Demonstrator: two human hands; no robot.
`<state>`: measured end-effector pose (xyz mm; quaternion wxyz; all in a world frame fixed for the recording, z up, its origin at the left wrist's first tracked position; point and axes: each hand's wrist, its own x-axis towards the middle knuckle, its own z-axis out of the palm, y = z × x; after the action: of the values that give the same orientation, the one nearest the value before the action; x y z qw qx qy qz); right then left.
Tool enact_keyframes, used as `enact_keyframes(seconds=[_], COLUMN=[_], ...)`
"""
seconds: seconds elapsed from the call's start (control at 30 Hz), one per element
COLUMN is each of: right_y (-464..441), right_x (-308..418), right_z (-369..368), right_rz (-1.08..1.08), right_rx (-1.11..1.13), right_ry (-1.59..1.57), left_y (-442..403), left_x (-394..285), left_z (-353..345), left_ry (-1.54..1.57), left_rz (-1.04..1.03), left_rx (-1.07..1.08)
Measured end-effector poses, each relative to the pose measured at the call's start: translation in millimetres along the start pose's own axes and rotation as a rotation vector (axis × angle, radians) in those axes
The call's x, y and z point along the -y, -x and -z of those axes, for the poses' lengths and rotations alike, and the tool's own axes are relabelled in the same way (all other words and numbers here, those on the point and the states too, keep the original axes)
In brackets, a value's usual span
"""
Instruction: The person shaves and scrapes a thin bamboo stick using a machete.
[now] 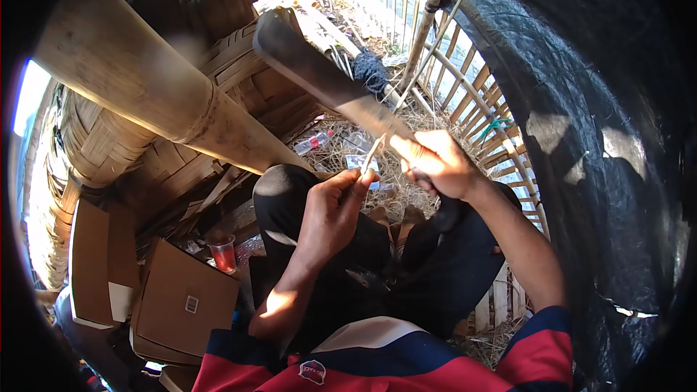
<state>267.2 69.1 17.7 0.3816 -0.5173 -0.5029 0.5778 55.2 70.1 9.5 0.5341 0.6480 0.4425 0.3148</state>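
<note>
In the head view my right hand (443, 163) is closed round the handle end of a large, broad-bladed knife (319, 69), whose blade slants up to the left. A thin, pale strip (373, 154) stands up from the fingertips of my left hand (336, 207), which pinches its lower end. The strip's upper end is close to the base of the blade; whether they touch I cannot tell. Both hands are above my knees, in front of my body.
A thick bamboo pole (174, 94) crosses the left side. Cardboard boxes (185, 297) and a cup of red liquid (223, 252) are at lower left. A plastic bottle (314, 143) lies on straw. Bamboo slats (472, 94) and a black sheet (581, 101) curve round the right.
</note>
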Motion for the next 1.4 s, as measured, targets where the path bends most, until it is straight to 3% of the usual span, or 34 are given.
enact_keyframes(seconds=[0.07, 0.2, 0.33, 0.53, 0.7, 0.9, 1.03, 1.2, 1.33, 1.4], right_y=[0.4, -5.5, -5.6, 2.3, -0.1, 3.1, 0.8, -4.0, 0.9, -0.6], right_x=[1.6, 3.6, 14.8, 18.1, 14.2, 5.8, 1.3, 11.3, 5.3, 7.3], right_z=[-0.4, 9.1, 11.8, 17.9, 23.5, 22.0, 6.7, 7.7, -5.3, -1.6], right_rz=[0.037, 0.112, 0.158, 0.134, 0.262, 0.131, 0.254, 0.127, 0.092, 0.078], right_rx=[0.032, -0.085, -0.285, -0.332, -0.372, -0.238, -0.095, -0.141, -0.02, -0.021], right_ry=[0.16, -0.103, -0.227, -0.321, -0.242, -0.176, 0.177, -0.2, 0.158, 0.133], left_y=[0.4, 9.4, 15.2, 17.1, 16.7, 14.6, 6.9, 12.5, 4.4, 5.6], left_x=[-2.5, -8.8, -5.1, -1.2, 4.3, -2.4, -0.4, -2.8, -1.5, 2.4], left_z=[0.2, 3.0, -8.2, -18.1, -12.4, -11.3, -8.2, -2.3, -4.8, -3.3], left_ry=[0.024, 0.099, 0.144, 0.256, 0.192, 0.107, 0.127, 0.213, 0.274, 0.295], left_rz=[0.039, 0.149, 0.129, 0.066, 0.096, 0.028, 0.03, 0.123, 0.128, 0.151], left_rx=[0.013, 0.033, 0.089, 0.141, 0.125, 0.077, 0.068, 0.096, 0.111, 0.117])
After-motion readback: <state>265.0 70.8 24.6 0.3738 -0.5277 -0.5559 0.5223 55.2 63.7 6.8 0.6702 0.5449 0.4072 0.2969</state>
